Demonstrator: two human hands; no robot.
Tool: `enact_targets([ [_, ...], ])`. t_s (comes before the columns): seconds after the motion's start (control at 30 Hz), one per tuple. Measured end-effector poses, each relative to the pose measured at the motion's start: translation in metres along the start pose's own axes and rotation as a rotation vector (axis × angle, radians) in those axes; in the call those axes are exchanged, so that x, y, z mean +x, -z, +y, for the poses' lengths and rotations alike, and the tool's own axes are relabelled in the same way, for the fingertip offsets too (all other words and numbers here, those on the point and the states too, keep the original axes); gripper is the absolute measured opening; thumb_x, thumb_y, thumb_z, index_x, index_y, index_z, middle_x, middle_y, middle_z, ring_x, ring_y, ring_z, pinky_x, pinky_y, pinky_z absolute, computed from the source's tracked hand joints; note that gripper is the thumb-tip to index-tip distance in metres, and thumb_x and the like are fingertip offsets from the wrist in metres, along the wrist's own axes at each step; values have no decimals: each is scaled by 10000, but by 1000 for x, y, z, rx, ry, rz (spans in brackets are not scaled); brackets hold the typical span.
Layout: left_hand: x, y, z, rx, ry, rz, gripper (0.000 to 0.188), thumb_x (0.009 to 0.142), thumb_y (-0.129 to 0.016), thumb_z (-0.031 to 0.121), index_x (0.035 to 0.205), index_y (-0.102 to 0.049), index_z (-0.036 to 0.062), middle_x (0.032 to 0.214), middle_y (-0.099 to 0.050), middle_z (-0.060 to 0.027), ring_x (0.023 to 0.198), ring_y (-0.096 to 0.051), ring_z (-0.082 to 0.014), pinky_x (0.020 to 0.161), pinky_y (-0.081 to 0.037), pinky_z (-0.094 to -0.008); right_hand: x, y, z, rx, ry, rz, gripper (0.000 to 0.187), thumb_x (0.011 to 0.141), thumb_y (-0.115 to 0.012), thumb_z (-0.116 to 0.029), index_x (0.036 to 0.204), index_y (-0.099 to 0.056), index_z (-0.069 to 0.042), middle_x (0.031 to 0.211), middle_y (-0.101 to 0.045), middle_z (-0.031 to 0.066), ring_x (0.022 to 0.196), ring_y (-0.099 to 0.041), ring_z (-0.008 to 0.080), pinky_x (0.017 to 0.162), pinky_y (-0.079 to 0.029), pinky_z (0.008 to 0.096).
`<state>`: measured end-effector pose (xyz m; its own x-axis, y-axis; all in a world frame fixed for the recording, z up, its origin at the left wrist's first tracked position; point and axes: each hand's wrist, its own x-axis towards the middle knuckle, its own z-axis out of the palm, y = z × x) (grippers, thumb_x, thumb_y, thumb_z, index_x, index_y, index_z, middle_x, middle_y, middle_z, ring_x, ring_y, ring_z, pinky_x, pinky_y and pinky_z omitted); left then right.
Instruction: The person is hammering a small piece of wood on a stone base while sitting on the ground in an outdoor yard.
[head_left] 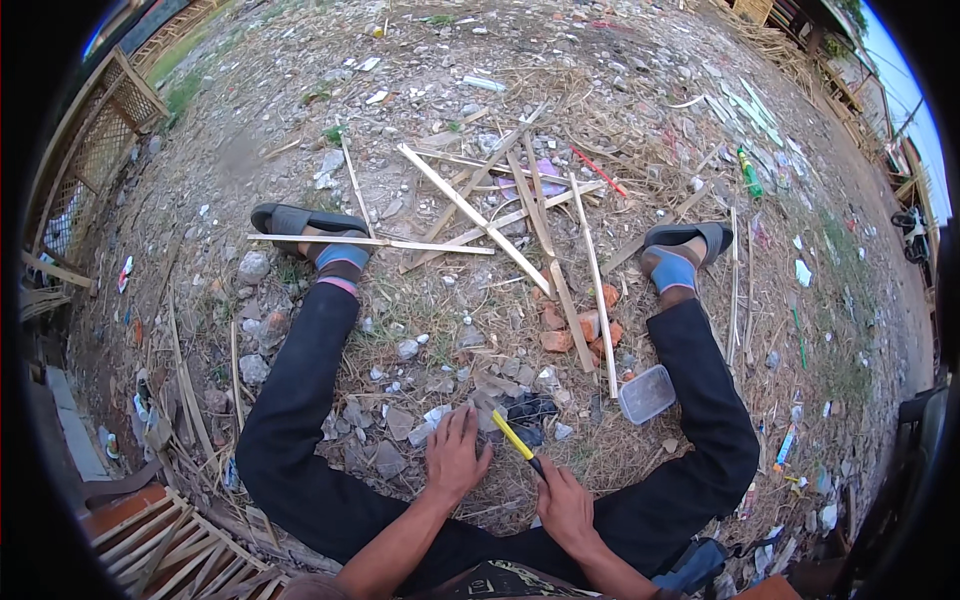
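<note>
My right hand [569,508] is wrapped round the black grip of a hammer [515,437] with a yellow shaft. The hammer's metal head lies low over the stones, close by my left fingertips. My left hand [455,455] rests palm down with fingers stretched over the rubble, thumb apart; what lies under its fingertips is hidden. Between my outstretched legs, long thin wooden strips [470,212] lie crossed in a loose pile. One wooden strip [430,246] lies across my left sandal.
Broken red bricks [558,340] lie past the hammer. A clear plastic container [648,394] sits inside my right leg. More wooden strips [165,545] are stacked at lower left. Farther off are a green bottle [748,172] and a lattice panel [90,160]. Stones and litter cover the ground.
</note>
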<state>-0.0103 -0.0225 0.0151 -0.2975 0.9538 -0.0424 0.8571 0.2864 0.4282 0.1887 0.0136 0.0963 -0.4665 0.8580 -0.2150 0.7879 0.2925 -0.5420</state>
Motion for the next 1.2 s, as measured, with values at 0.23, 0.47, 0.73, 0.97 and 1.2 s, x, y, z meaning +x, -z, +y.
enact_targets([
  [0.23,4,1,0,-51,-16,22,657,818,-734,291,1383,-541,15,1440,-486,-128,1334,-440,-328,1038,-402,-495,0,1,-3,21,-26,11,454,905,-640,-108,1351,-555,-97,876,-610,154,695,-647,383,600,-526,494],
  [0.47,-1,-1,-4,-71,-6,14,643,824,-725,289,1382,-548,22,1436,-493,-132,1330,-445,-344,1063,-394,-492,-1,0,1,57,-54,-11,433,918,-636,-137,1344,-560,-127,866,-600,153,701,-645,400,607,-518,512],
  [0.73,-2,-2,-2,-38,-1,16,635,823,-728,299,1374,-556,34,1448,-485,-114,1347,-435,-315,1039,-410,-489,-1,2,0,29,-52,-16,414,933,-627,-149,1340,-554,-136,859,-588,152,690,-636,401,596,-507,517],
  [0.97,2,-3,-2,-43,-9,20,644,820,-730,295,1380,-551,32,1446,-483,-118,1343,-435,-324,1038,-409,-487,-1,1,1,25,-21,30,416,928,-634,-144,1338,-565,-137,854,-587,157,693,-636,400,588,-503,510],
  [1.2,3,-2,-3,-57,-9,20,654,818,-731,275,1391,-532,30,1442,-476,-116,1343,-427,-340,1075,-397,-480,0,5,-3,88,29,84,444,904,-638,-104,1342,-570,-130,862,-588,170,697,-637,406,592,-515,505],
])
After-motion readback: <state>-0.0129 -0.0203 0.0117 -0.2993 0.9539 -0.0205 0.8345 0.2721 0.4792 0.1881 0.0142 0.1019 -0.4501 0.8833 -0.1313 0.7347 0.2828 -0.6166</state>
